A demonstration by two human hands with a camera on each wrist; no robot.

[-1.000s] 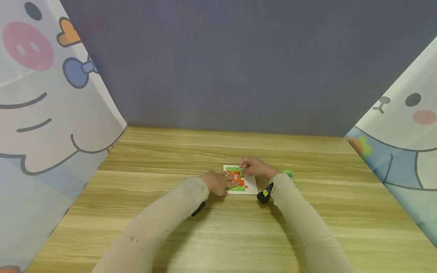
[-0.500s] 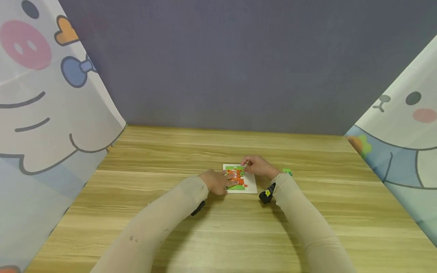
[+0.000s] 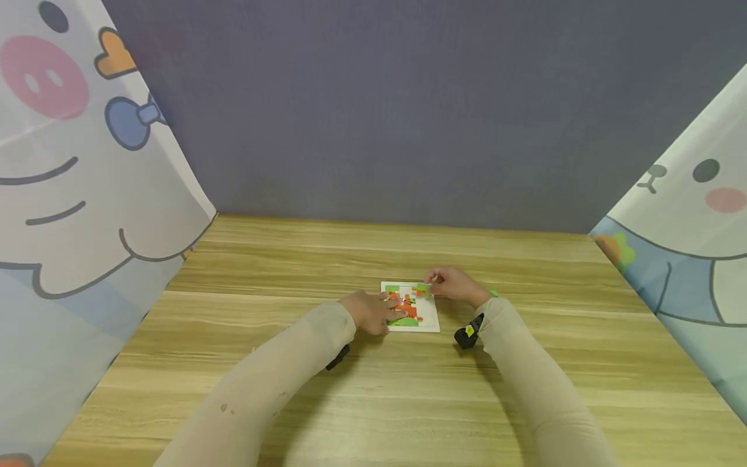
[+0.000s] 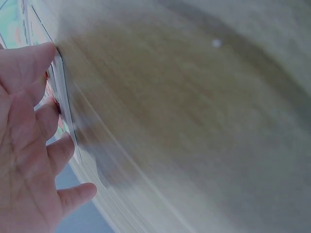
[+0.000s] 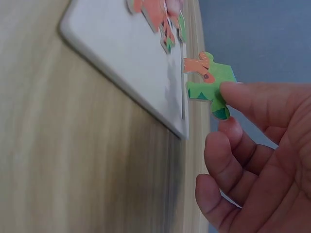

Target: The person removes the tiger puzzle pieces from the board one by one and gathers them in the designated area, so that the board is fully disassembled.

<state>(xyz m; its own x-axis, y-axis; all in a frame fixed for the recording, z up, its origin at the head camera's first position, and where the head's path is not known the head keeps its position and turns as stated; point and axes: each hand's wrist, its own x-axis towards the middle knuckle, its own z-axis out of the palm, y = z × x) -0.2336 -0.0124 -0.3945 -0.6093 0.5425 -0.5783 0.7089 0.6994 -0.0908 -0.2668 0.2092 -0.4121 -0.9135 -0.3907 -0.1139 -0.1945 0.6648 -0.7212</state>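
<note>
A white puzzle board [image 3: 430,321] lies on the table, bearing joined pieces of an orange and green picture [image 3: 406,309]. My left hand [image 3: 369,311] rests on the board's left part with fingers spread. In the left wrist view those fingers [image 4: 56,114] reach over its edge. Between thumb and fingertips, my right hand [image 3: 455,287] pinches a jigsaw piece [image 5: 216,80], green with an orange part. This piece is tilted up near the board's upper right corner, apart from the joined pieces. The right wrist view shows bare white board [image 5: 112,43] beside it.
Something green [image 3: 495,294], mostly hidden by the right wrist, lies on the wooden table [image 3: 327,259] right of the board. A grey wall [image 3: 373,117] rises behind. Cartoon-printed panels [image 3: 105,194] flank the table on both sides.
My right hand has drawn the jigsaw piece away to the right from the picture's upper right, leaving a gap there. The left hand has stayed in place.
</note>
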